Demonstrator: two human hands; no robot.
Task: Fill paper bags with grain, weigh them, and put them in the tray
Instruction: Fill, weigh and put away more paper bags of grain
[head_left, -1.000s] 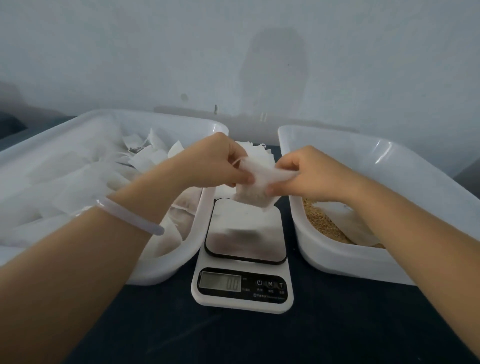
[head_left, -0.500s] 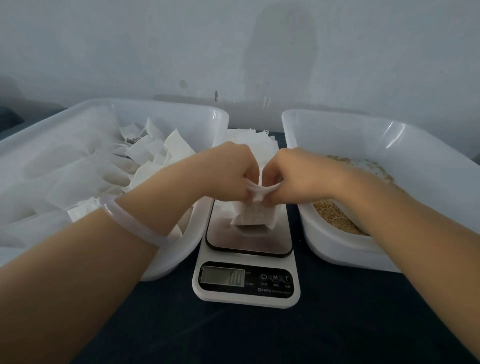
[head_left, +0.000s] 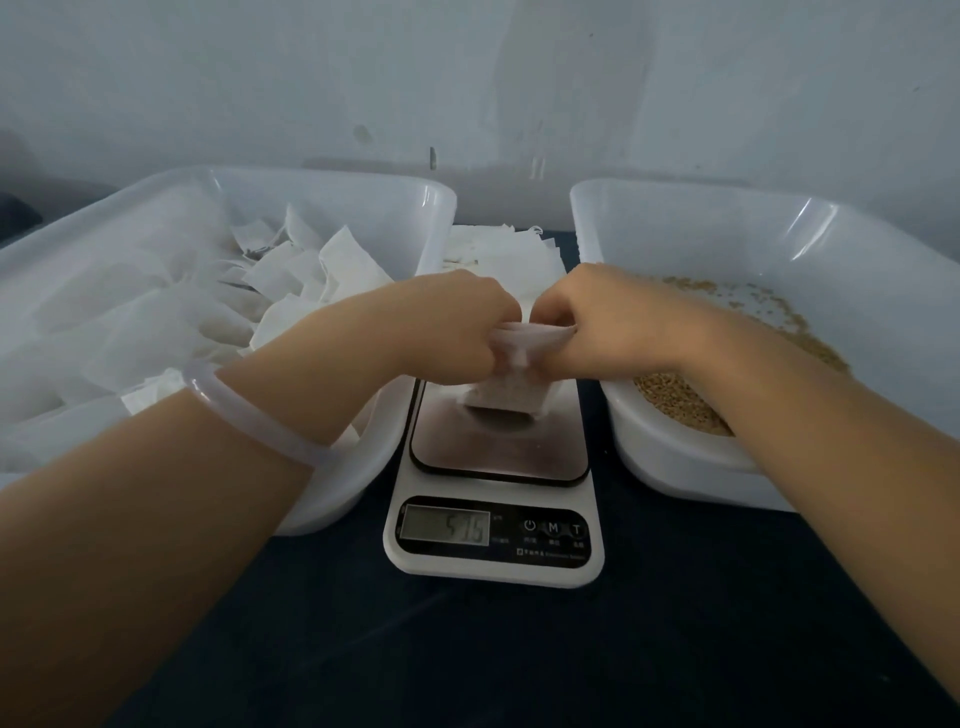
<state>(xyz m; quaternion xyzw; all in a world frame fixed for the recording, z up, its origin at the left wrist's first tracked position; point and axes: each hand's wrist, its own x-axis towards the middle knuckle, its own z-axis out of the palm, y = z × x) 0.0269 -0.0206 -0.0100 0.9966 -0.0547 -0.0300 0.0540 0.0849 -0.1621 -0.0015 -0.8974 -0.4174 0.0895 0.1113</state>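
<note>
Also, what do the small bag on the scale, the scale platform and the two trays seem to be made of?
The small bag: thin matte white paper, perhaps fibre mesh; a fine weave shows. The scale platform: glossy, likely steel or glass; it mirrors the bag. The left tray and right tray: glossy whitish plastic, slightly translucent; bright highlights streak their walls.

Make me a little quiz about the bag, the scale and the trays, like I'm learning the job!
1. True or false: the paper bag is over the scale.
2. Where is the loose grain? A in the left tray; B in the right tray; C on the scale.
3. Fill in: the left hand and the right hand pinch the bag's ____.
Key: 1 true; 2 B; 3 top.
</note>
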